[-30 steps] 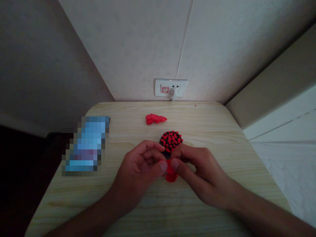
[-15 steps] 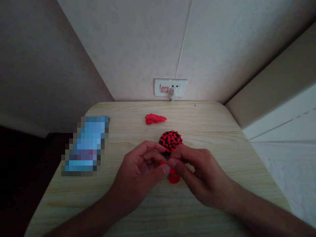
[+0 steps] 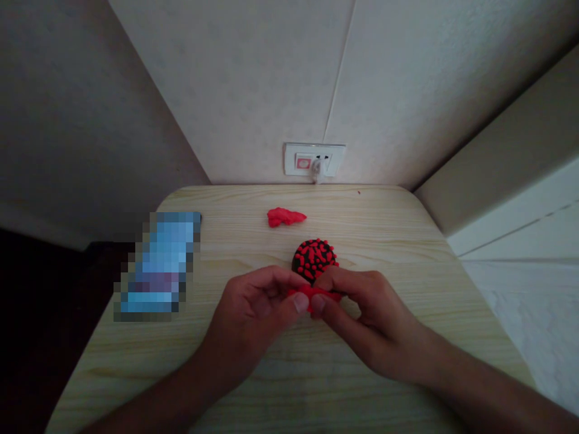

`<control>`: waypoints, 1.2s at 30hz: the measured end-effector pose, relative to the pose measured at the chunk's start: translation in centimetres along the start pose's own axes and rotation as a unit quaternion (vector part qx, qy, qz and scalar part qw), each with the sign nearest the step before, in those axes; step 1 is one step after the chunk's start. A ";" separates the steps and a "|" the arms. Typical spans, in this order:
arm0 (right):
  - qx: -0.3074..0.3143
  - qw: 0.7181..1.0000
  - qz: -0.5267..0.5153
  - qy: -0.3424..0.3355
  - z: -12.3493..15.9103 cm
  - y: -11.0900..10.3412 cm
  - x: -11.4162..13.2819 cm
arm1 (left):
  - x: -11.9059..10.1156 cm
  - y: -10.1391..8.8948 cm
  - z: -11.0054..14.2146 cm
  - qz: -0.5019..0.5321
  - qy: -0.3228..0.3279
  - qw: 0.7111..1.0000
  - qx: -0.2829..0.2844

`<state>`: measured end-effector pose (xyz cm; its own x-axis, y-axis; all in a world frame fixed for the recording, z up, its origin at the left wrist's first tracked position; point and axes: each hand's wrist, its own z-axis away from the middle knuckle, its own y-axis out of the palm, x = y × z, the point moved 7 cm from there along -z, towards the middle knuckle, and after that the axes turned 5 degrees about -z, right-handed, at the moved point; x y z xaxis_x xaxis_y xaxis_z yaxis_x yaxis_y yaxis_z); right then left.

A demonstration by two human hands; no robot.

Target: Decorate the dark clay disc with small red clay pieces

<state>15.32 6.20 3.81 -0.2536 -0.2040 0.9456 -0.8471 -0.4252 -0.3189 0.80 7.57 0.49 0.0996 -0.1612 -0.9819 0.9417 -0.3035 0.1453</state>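
Head view, clock centred on the red piece (image 3: 309, 290), 12 pointing away from the person. Red piece held at centre, stretched crosswise between both hands, one end showing past the right thumb; whether it touches the tabletop cannot be told. Left hand (image 3: 256, 316), coming in from 8 o'clock: thumb and fingertips closed on the left part of the red piece, other fingers loosely curled. Right hand (image 3: 368, 322), from 4 o'clock: thumb and index finger pinching the right part, remaining fingers partly hidden. Black disc (image 3: 313, 260) at 12, just beyond the fingertips, studded with small red dots and elongated bits; its near edge is covered by the hands. Red lump (image 3: 284, 217), tapered toward 3, lies between 11 and 12 on the pale wood-grain tabletop (image 3: 389, 241). Phone (image 3: 160, 259), pixelated, just past 9. Wall socket (image 3: 312, 157) farther off at 12, clear plug (image 3: 318, 170) inserted
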 end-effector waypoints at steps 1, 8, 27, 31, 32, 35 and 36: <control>0.002 1.000 0.000 -0.003 0.0 0.0 0.1 | 0.0 0.0 0.0 -0.010 -0.001 1.000 0.001; 0.022 1.000 0.015 0.000 -0.1 0.2 0.2 | -0.8 0.1 0.3 -0.049 0.011 0.999 0.002; 0.021 0.999 0.006 0.034 -0.1 -0.1 -0.1 | 0.4 -0.3 0.3 -0.061 -0.051 0.997 -0.020; 0.028 0.999 -0.007 0.031 0.0 0.0 -0.1 | 0.1 -0.3 0.2 -0.065 -0.044 0.997 -0.017; 0.030 0.999 -0.010 0.030 0.1 0.0 -0.1 | 0.0 -0.2 0.2 -0.063 -0.041 0.997 -0.016; 0.027 0.999 -0.024 0.029 0.1 0.0 0.0 | -0.2 -0.1 0.1 -0.038 -0.037 0.998 -0.016; 0.025 0.999 -0.029 0.034 0.1 -0.1 -0.1 | -0.2 0.0 0.1 -0.019 -0.038 0.999 -0.016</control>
<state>15.41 6.19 3.76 -0.2365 -0.1187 0.9644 -0.8375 -0.4783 -0.2642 0.74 7.51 0.67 0.0392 -0.2210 -0.9745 0.9541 -0.2816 0.1023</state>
